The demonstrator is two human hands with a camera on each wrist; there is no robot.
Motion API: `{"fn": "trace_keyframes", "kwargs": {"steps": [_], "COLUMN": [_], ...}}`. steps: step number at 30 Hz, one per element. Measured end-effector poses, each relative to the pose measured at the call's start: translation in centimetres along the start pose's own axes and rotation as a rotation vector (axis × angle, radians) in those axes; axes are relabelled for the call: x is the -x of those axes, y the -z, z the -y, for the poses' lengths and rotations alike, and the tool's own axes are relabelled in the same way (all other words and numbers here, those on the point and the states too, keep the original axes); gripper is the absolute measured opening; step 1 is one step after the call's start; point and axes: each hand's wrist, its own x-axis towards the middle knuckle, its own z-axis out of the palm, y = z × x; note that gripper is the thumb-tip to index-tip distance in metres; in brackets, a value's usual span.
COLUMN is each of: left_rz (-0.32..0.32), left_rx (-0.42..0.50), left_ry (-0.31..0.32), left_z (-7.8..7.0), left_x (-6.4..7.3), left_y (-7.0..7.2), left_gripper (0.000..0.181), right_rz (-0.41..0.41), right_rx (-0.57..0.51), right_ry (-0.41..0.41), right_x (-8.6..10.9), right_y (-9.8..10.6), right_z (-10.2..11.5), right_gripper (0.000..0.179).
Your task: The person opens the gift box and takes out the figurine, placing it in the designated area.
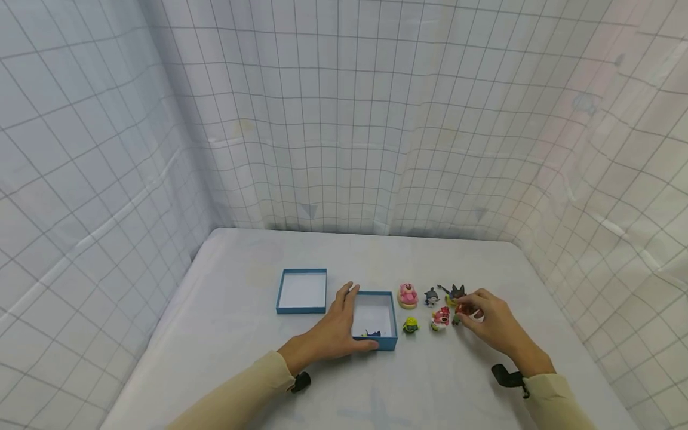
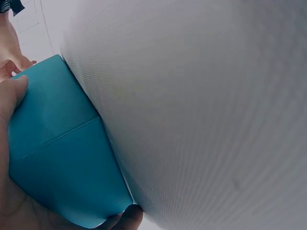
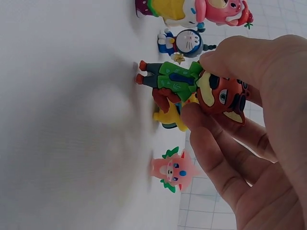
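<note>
My left hand (image 1: 333,328) grips an open blue box (image 1: 385,344), its thumb on the front wall and its fingers along the left side and far corner. Inside the box, near the front wall, lies a small dark blue and yellow thing (image 1: 372,333), mostly hidden. My right hand (image 1: 497,325) pinches a fox figurine (image 3: 180,79) by the head between thumb and fingers. The fox has a green shirt and a dark blue tie. It is upright, with its feet close to the tabletop; whether they touch it I cannot tell.
A shallow blue-rimmed lid (image 1: 302,291) lies left of the box. Between box and right hand stand several figurines: a pink one (image 1: 408,296), a grey one (image 1: 432,297), a yellow-green one (image 1: 410,325), a red-and-white one (image 1: 441,319) and a dark-eared one (image 1: 457,291). Grid-patterned curtains surround the table.
</note>
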Motion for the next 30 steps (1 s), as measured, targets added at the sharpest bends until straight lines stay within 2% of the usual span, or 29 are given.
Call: {"fn": "trace_keyframes", "kwargs": {"steps": [14, 22, 30], "left_rz": [-0.002, -0.001, -0.001], "left_rx": [0.002, 0.005, 0.004], "left_ry": [-0.005, 0.006, 0.014], "left_z": [-0.28, -0.21, -0.01], "left_x": [0.08, 0.07, -0.05], "left_y": [0.07, 0.0, -0.14], "left_gripper": [0.139, 0.139, 0.139], "right_rz": [0.014, 0.032, 0.062], "right_rx": [0.017, 0.022, 0.031], "right_ry": [-0.023, -0.009, -0.035], "right_x": [0.24, 0.46, 0.63], "right_y": [-0.24, -0.39, -0.36], "right_z": [0.12, 0.05, -0.01], "right_gripper": [0.031, 0.032, 0.036]}}
